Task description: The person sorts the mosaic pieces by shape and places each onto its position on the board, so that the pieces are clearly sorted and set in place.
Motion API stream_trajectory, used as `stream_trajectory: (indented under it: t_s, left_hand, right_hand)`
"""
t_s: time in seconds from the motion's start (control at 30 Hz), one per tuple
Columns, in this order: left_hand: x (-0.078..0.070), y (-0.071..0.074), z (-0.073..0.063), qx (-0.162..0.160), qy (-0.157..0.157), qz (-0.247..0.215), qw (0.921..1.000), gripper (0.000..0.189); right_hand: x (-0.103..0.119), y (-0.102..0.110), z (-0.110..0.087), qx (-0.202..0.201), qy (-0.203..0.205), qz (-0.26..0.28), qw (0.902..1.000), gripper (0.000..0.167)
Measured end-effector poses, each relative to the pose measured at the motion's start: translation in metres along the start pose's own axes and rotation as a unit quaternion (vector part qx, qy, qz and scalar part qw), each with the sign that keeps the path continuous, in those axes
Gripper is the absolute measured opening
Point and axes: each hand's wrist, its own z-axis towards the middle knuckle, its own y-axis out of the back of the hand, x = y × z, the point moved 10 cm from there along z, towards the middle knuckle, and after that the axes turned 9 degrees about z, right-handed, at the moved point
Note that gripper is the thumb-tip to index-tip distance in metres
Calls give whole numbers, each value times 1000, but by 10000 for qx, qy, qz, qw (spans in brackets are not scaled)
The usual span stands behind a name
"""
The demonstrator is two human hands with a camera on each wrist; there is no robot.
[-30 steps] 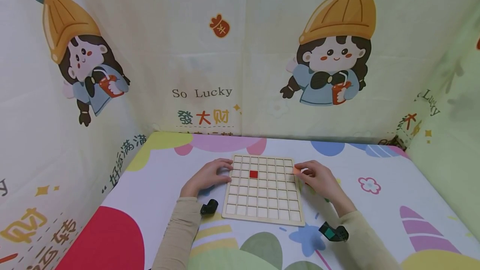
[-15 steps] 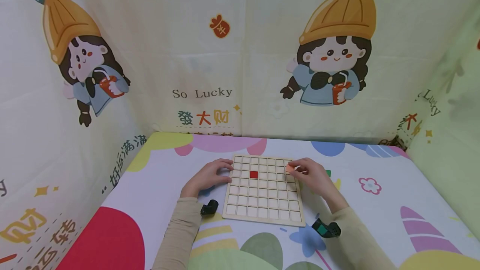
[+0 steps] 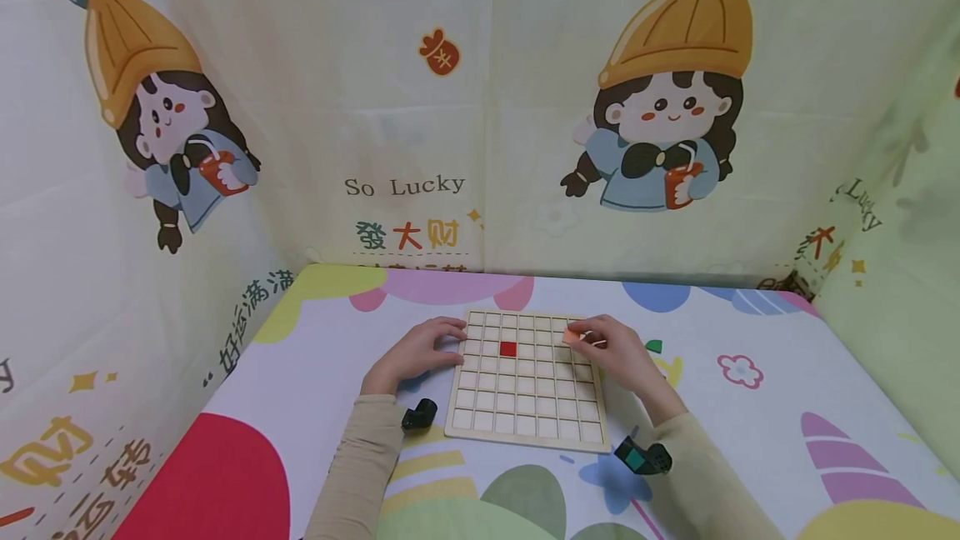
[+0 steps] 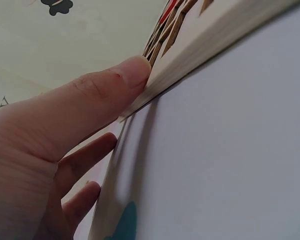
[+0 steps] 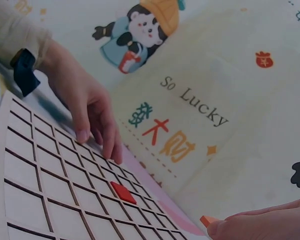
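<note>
A wooden grid board (image 3: 525,442) with square cells lies on the table. One red square tile (image 3: 507,349) sits in a cell in its upper left part. Between thumb and fingertips my right hand (image 3: 618,357) pinches an orange tile (image 3: 571,337) over the board's upper right cells. The right wrist view shows that orange tile (image 5: 208,220) tilted at the fingertips. Along the board's left edge rests my left hand (image 3: 416,354), its fingers spread. In the left wrist view, the left thumb (image 4: 105,92) presses against the board's edge, with other fingers lower down.
A printed cloth (image 3: 330,357) with colourful shapes covers the table. Behind it hangs a pale curtain (image 3: 525,148) with cartoon figures. Black devices sit at both wrists, the left one (image 3: 420,415) near the board's left edge.
My right hand has moved leftward with the orange tile, from the board's right edge to over its upper right cells. The left hand and the red tile have stayed put.
</note>
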Motion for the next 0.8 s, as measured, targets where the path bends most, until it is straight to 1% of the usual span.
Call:
stream_trajectory:
  t_s: [0.17, 0.27, 0.5, 0.63, 0.8]
  left_hand:
    - [0, 2, 0, -7, 23, 58, 10000, 36]
    - [-1, 2, -1, -9, 9, 8, 10000, 36]
    - [0, 2, -1, -5, -28, -35, 10000, 36]
    - [1, 0, -1, 8, -20, -19, 10000, 36]
    - [0, 0, -1, 4, 12, -43, 10000, 36]
  right_hand:
    - [5, -1, 2, -21, 42, -30, 10000, 29]
    - [8, -2, 4, -39, 53, -19, 10000, 29]
    - [15, -8, 7, 72, 237, 106, 9996, 29]
    - [15, -14, 10, 159, 219, 211, 9994, 28]
    - [13, -23, 13, 274, 122, 184, 9994, 30]
